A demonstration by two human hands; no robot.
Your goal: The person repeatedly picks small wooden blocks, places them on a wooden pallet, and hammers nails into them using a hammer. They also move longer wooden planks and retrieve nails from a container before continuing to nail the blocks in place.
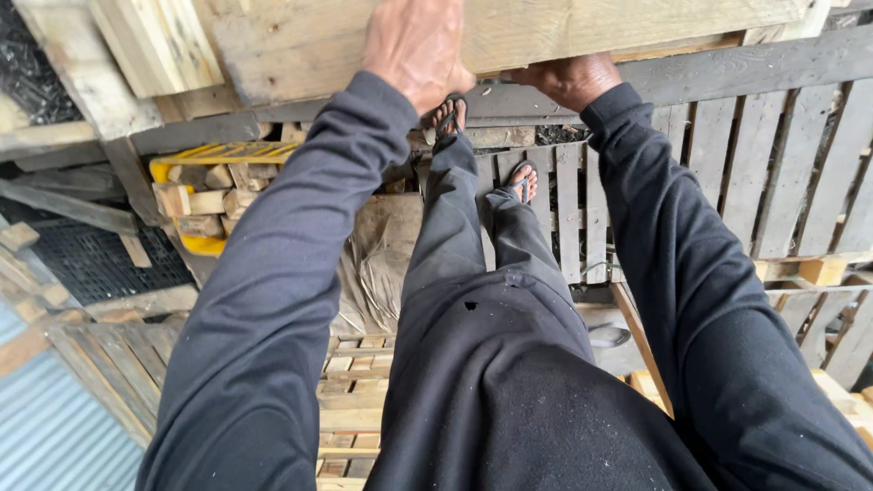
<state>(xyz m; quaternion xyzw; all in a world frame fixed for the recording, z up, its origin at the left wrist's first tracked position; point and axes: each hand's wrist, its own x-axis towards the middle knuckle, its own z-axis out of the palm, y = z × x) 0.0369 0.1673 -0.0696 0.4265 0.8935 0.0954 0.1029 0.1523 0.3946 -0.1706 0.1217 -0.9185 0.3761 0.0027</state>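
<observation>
At the top edge of the view, a pale pallet [509, 32] is held up at arm's length by both hands. Left hand [414, 45]: laid flat on the board face, fingers spread upward, palm pressing rather than closing; likely steadying the load against tipping. Right hand [571, 80]: curled under the board's lower edge, fingers hidden behind the wood, so it seems to bear the weight; how tightly it closes, cannot tell. Both sleeves dark, arms nearly straight. Below, 2 feet in sandals [447, 116] stand on a grey pallet [773, 155]. A yellow crate [195, 195] of wood blocks sits off its left edge.
</observation>
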